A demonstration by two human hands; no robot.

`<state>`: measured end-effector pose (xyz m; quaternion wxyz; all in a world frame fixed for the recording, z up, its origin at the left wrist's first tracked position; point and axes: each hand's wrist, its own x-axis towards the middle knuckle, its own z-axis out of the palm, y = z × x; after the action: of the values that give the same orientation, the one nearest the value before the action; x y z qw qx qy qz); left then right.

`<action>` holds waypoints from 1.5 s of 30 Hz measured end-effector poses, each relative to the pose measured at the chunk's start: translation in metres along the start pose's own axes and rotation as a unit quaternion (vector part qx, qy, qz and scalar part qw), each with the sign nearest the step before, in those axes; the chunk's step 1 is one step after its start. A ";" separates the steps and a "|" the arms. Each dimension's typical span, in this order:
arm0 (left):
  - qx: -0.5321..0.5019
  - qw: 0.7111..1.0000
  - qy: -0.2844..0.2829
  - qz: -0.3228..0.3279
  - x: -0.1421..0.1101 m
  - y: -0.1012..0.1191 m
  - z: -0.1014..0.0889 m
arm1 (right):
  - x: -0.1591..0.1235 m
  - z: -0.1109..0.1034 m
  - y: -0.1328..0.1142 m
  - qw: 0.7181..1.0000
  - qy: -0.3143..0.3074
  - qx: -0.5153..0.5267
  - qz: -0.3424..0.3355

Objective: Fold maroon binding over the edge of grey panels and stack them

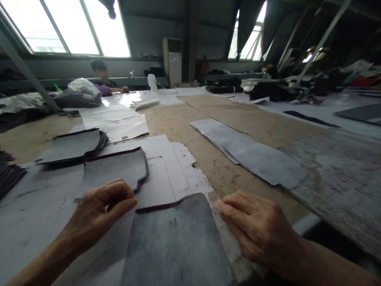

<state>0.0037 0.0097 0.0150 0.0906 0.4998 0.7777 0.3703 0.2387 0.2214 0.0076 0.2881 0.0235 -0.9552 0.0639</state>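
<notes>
A grey fabric panel (pixel 178 242) with a dark red strip along part of its far edge lies in front of me, its near end cut off by the frame. My left hand (pixel 104 210) is closed in a pinch at the panel's far left corner, by the end of the red strip. On the other side, my right hand (pixel 256 226) is closed too, thumb against fingers, just off the panel's far right corner. What either pinch holds, if anything, is too small to make out. Beyond my left hand sits a stack of grey panels (pixel 116 169) with a dark red edge.
Another stack of panels (pixel 74 145) stands farther left, with dark layered pieces (pixel 10 174) at the left edge. Long grey pieces (pixel 250 151) lie on brown paper (pixel 226 113). White sheets (pixel 113 119) spread over the table. A person (pixel 102 79) sits at the far side near a white fan (pixel 152 81).
</notes>
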 end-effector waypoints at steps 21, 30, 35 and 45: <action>0.074 0.972 0.021 0.222 0.028 0.053 0.098 | -0.004 0.019 -0.003 0.999 -0.044 -0.009 0.002; 0.081 0.957 -0.049 0.275 0.026 0.047 0.097 | -0.004 0.019 -0.003 0.999 -0.048 -0.008 0.006; 0.083 0.955 -0.062 0.279 0.027 0.052 0.096 | -0.004 0.020 -0.002 0.999 -0.033 0.004 0.013; 0.116 0.946 -0.087 0.291 0.026 0.054 0.094 | -0.007 0.022 0.004 0.996 0.010 0.052 0.077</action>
<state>0.0776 0.0894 -0.0097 -0.0119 0.7419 0.6248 0.2430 0.2322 0.2222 -0.0143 0.2901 -0.0360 -0.9466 0.1363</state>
